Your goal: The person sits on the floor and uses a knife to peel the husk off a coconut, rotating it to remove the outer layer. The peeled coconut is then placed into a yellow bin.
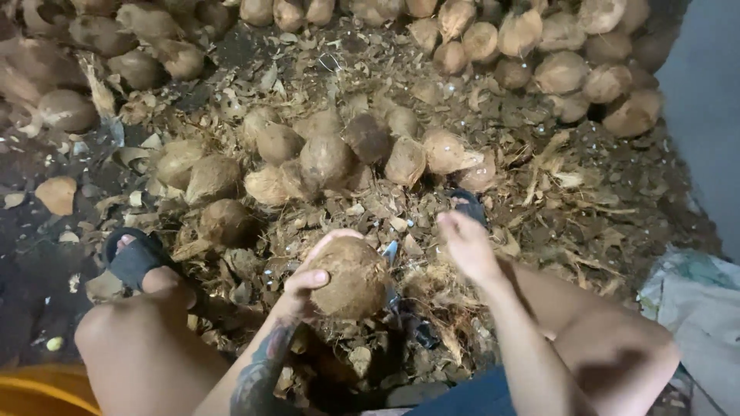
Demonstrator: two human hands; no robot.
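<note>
My left hand [304, 281] grips a round brown husked coconut [353, 277] from its left side, just above the ground between my knees. My right hand [466, 245] hovers to the right of that coconut, fingers loosely apart, holding nothing that I can see. A small metal blade tip [391, 250] shows between the coconut and my right hand. Directly ahead lies a cluster of several brown coconuts [327, 158] on a bed of husk scraps.
Big heaps of coconuts line the far left [100, 46] and far right [570, 54]. Husk fibres and shell bits [570, 200] cover the ground. My feet wear black sandals [135, 258]. A white sack [694, 308] lies at right, a yellow object [38, 393] at bottom left.
</note>
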